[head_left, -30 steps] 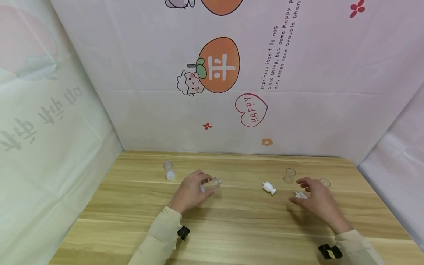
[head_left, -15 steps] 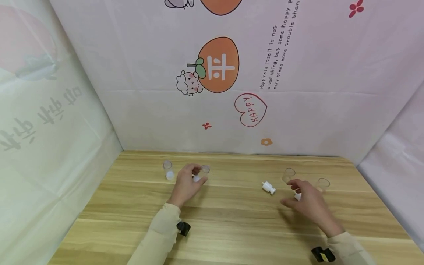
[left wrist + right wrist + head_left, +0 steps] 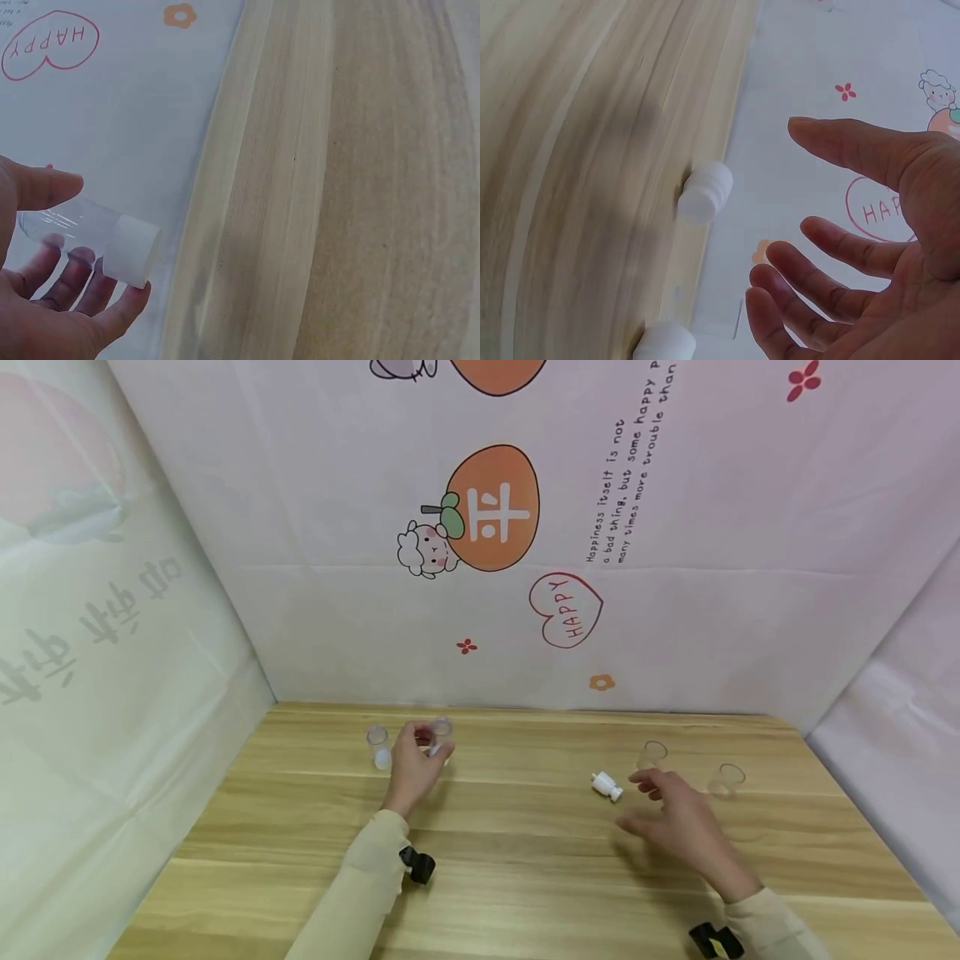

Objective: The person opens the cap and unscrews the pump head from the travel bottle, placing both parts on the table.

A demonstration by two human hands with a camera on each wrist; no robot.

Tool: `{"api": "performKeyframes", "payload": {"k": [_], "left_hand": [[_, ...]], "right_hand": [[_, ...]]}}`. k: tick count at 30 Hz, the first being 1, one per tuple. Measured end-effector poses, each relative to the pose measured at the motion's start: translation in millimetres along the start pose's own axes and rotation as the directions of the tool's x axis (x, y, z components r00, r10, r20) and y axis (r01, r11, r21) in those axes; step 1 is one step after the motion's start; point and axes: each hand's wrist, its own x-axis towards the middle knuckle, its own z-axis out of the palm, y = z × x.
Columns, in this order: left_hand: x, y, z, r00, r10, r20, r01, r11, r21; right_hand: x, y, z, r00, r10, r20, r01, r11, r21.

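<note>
My left hand point(image 3: 416, 764) holds a small clear bottle point(image 3: 441, 737), its threaded neck up, near the back of the table. In the left wrist view the thumb and fingers curl round the clear wall of the bottle, beside its white base point(image 3: 131, 251). Just left of that hand stands another clear bottle point(image 3: 378, 747) with a white base. My right hand point(image 3: 678, 818) hovers over the table with thumb and fingers apart, holding nothing. Close to its left lies a white pump head point(image 3: 607, 787). The right wrist view shows a second white pump head point(image 3: 665, 343) below the first.
Two clear cups or covers stand at the right, one clear cover point(image 3: 655, 753) behind my right hand and one clear cover point(image 3: 727, 781) beyond its wrist. A printed white sheet point(image 3: 337, 635) rises along the back edge of the wooden table point(image 3: 517, 877).
My left hand has carried the bottle left and back, turning it from tilted to upright beside the other bottle. The right hand has drifted left toward the first pump head, still empty.
</note>
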Motion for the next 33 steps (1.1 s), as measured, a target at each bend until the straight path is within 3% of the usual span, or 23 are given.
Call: {"api": "performKeyframes", "payload": {"k": [20, 33], "left_hand": [[13.8, -19.1, 5.6, 0.994, -0.058, -0.091, 0.053, 0.997, -0.052], [13.9, -27.1, 8.6, 0.991, -0.034, -0.126, 0.028, 0.999, -0.047]], "right_hand": [[2.0, -12.8, 9.6, 1.0, -0.029, 0.006, 0.029, 1.0, 0.001], [0.6, -13.3, 8.3, 0.999, -0.04, 0.0, 0.04, 0.999, -0.013]]}}
